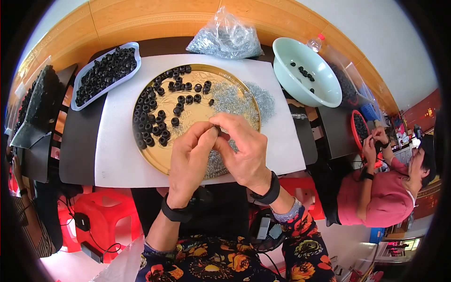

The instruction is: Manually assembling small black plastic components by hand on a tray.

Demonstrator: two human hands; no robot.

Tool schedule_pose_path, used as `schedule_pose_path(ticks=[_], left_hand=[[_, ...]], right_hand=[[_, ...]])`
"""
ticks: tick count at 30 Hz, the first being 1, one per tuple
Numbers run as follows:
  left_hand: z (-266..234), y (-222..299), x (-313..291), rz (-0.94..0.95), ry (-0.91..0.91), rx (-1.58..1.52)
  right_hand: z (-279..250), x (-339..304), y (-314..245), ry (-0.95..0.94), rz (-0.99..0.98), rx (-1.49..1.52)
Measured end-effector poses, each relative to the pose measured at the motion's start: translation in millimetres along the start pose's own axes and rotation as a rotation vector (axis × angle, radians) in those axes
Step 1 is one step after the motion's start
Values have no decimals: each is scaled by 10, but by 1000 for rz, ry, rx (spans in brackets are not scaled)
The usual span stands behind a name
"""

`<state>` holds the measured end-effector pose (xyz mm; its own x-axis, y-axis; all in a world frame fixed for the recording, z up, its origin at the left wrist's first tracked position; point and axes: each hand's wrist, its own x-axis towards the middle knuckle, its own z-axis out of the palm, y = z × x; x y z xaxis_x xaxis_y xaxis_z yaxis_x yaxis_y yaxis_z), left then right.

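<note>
My left hand (191,157) and my right hand (242,148) meet over the near part of a round gold tray (197,101). Thumbs and fingertips of both are pinched together on a small dark piece (217,129), mostly covered by the fingers; its kind is hard to make out. Black ring-like plastic parts (152,105) lie scattered over the tray's left and upper side. On its right side spreads a heap of small silvery metal pieces (230,98), which spills past the rim onto the white sheet (117,141) beneath.
A pale blue tray (137,51) full of black parts stands at the far left. Behind the gold tray sits a clear bag (225,37) of metal pieces. A pale green basin (307,73) holds several black parts. At right, a person (376,192) works beside a red basin (353,124).
</note>
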<state>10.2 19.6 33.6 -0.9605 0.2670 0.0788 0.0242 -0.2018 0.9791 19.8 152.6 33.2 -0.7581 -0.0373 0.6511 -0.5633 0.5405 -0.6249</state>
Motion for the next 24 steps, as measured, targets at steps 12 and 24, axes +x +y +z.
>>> schedule_pose_path(ticks=[12,24], left_hand=[[168,-117,15,394,129,231],[216,-144,10,387,262,192]], right_hand=[[-84,-21,32,-252,83,291],[-36,-9,-80,-182,102,290]])
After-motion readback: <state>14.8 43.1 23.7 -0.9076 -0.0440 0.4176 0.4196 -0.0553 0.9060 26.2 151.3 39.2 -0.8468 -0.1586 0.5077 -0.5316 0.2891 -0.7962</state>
